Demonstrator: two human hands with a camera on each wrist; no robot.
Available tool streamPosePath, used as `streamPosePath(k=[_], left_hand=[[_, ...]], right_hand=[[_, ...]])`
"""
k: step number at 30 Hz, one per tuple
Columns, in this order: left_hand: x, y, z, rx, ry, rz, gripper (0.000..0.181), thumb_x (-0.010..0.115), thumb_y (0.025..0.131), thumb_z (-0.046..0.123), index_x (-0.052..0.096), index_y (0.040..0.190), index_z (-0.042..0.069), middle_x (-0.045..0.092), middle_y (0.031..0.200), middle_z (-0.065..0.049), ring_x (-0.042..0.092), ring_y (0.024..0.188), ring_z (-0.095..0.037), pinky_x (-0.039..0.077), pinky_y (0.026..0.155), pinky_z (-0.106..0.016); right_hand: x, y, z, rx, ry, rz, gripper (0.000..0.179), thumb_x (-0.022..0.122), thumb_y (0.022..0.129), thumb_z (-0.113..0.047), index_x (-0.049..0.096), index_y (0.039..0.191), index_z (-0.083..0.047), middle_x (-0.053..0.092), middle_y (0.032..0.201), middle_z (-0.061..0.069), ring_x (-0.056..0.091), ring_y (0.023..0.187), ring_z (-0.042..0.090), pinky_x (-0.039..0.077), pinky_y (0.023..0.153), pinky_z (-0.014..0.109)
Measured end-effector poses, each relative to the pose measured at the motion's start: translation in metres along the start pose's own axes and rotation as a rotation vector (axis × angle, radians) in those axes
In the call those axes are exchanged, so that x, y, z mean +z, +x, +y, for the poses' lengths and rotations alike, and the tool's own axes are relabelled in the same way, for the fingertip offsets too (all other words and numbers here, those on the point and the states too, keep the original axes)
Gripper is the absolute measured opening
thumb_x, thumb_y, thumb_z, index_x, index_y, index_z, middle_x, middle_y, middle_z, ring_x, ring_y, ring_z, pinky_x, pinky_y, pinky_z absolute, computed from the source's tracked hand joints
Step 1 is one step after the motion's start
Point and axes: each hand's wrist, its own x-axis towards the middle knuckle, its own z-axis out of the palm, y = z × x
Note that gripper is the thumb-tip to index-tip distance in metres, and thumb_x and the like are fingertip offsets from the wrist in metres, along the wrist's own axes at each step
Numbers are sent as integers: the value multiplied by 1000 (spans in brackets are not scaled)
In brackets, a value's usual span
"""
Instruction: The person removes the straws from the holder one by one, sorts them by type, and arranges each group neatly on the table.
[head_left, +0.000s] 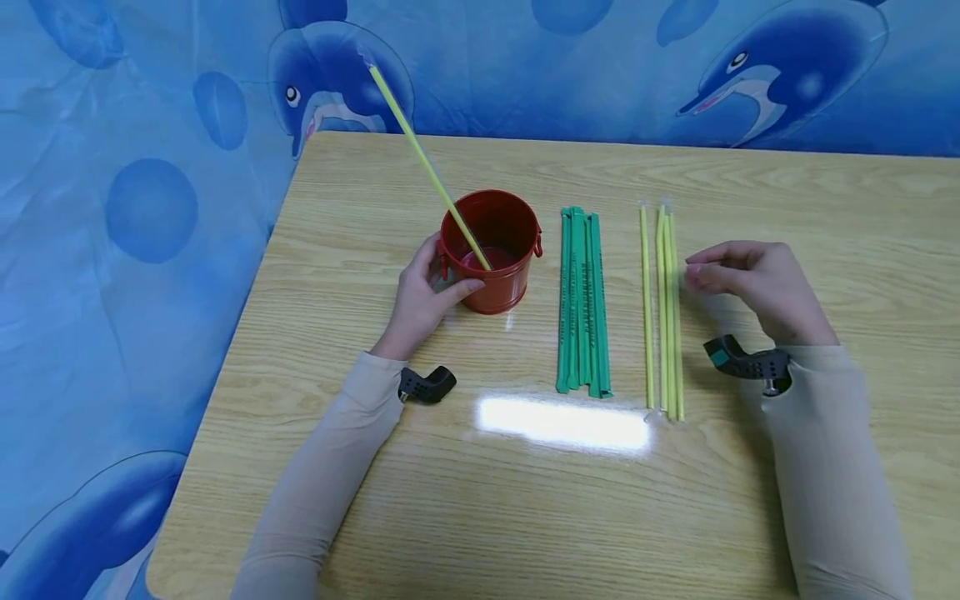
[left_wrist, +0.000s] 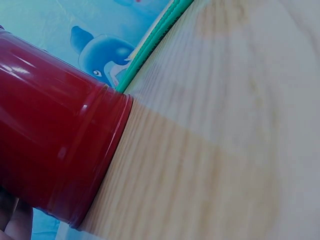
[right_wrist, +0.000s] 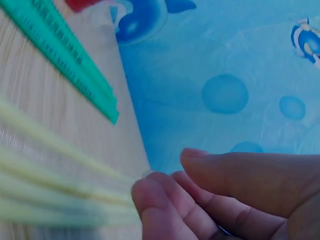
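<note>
My left hand [head_left: 422, 298] grips a small red metal bucket [head_left: 504, 287] by its left side, thumb over the near wall and fingers mostly hidden behind it. The bucket stands upright on the table. One yellow straw [head_left: 427, 162] in a clear wrapper leans inside it, tilted up and left past the rim. My right hand [head_left: 765, 283] hovers just right of several yellow straws [head_left: 666, 317] lying side by side. In the right wrist view its thumb and loosely bent fingers [right_wrist: 165, 205] stand apart, with nothing between them.
Several green wrapped straws [head_left: 581, 304] lie between the bucket and the yellow straws. The wooden table [head_left: 487, 517] has its left and back edges in view, against a blue dolphin-patterned sheet [head_left: 487, 75]. Black wrist devices [head_left: 427, 385] sit at both cuffs.
</note>
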Motion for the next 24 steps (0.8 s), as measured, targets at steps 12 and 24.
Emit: streamPosePath(k=[12,24], left_hand=[[-2,0,0,14,-2,-10,74,74,79,18,38,139,-2,46,136,-16,44,126,-26,36,105,-30],[-1,0,0,-18,10,5,70,75,79,14,40,138,-2,49,134,-15,47,123,-20,38,103,-29]], right_hand=[[23,-11,-48,-146,81,-15,27,65,90,-19,65,106,3,70,91,-3,67,81,15,53,75,20],[51,-9,-95,-251,126,-61,24,68,88,-18,67,104,0,69,94,2,66,82,16,53,74,21]])
